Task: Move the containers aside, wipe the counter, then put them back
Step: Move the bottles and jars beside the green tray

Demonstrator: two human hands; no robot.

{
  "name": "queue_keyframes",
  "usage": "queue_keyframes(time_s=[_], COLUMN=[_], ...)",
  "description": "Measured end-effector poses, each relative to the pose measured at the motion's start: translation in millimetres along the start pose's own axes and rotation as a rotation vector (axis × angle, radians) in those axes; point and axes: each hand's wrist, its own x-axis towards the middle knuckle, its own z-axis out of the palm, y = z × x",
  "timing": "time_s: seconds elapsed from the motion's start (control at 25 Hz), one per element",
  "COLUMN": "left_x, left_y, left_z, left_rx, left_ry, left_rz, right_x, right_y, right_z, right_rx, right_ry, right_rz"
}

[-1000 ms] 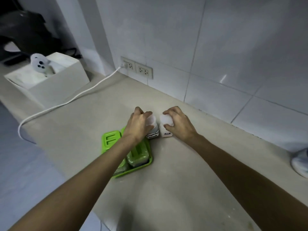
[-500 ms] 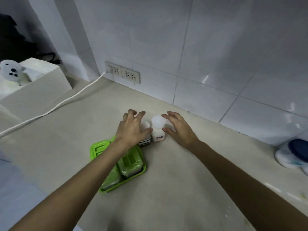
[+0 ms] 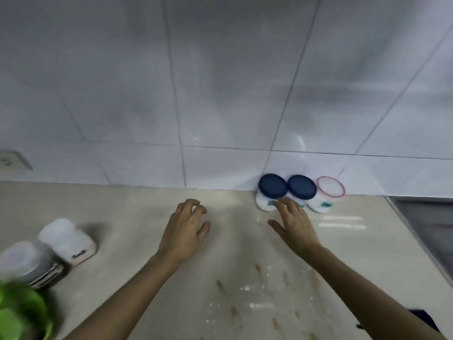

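The right hand (image 3: 295, 223) is open and empty, fingers spread and pointing forward toward the wall, thumb out to the side. Its fingertips (image 3: 282, 201) reach the foot of the nearest jar (image 3: 268, 195), a white tub with a dark blue lid; whether they touch it or only overlap it in view cannot be told. That jar lies straight ahead of the right hand and slightly to its left. It is the left end of a row of three standing against the tiled wall (image 3: 220, 94): a second blue-lidded jar (image 3: 302, 187) touches it on the right, and a jar with a clear, red-rimmed lid (image 3: 330, 190) stands just beyond. The row runs along the wall, crosswise to the reach.

The left hand (image 3: 186, 231) is also empty, fingers loosely curled, hovering above bare counter (image 3: 147, 209) well left of the jars. The right hand is clearly the nearer one, so it likely takes the first jar.

Far to the left stand two small white bottles (image 3: 67, 239), apart from both hands. Brown stains (image 3: 257, 267) mark the counter between the forearms.
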Motion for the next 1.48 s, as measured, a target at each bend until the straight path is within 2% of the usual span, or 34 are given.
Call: queue_keyframes(time_s=[0.2, 0.4, 0.48, 0.6, 0.8, 0.92, 1.08, 1.28, 1.48], left_x=[67.3, 128.9, 141.4, 146.5, 112.0, 61.0, -23.6, -119.8, -179.0], left_y=[67.3, 115.9, 126.3, 131.0, 120.4, 94.7, 41.7, -31.0, -92.9], left_z=[55.4, 102.6, 114.0, 118.8, 86.3, 48.9, -3.5, -63.0, -98.1], left_rx=[-0.192, -0.308, -0.326, -0.329, -0.329, -0.308, -0.292, -0.208, -0.117], left_ry=[-0.086, -0.169, -0.185, -0.126, -0.067, -0.027, 0.044, 0.177, 0.195], left_rz=[-0.003, -0.108, -0.15, -0.196, -0.253, -0.292, -0.431, -0.605, -0.672], right_x=[30.2, 65.6, 75.1, 85.3, 77.0, 62.0, 43.3, 22.3, 7.7], right_y=[79.9, 123.5, 126.1, 119.0, 98.4, 60.3, -34.1, -170.1, -276.5], right_z=[-14.3, 0.2, 2.4, -1.1, -11.9, -13.6, -5.9, 7.8, 31.9], right_rx=[-0.172, -0.228, -0.227, -0.179, 0.005, 0.148, 0.256, 0.292, 0.291], right_ry=[-0.008, 0.025, 0.006, -0.023, -0.057, -0.079, -0.153, -0.264, -0.317], right_rz=[0.043, -0.052, -0.087, -0.063, -0.11, -0.139, -0.255, -0.472, -0.602])
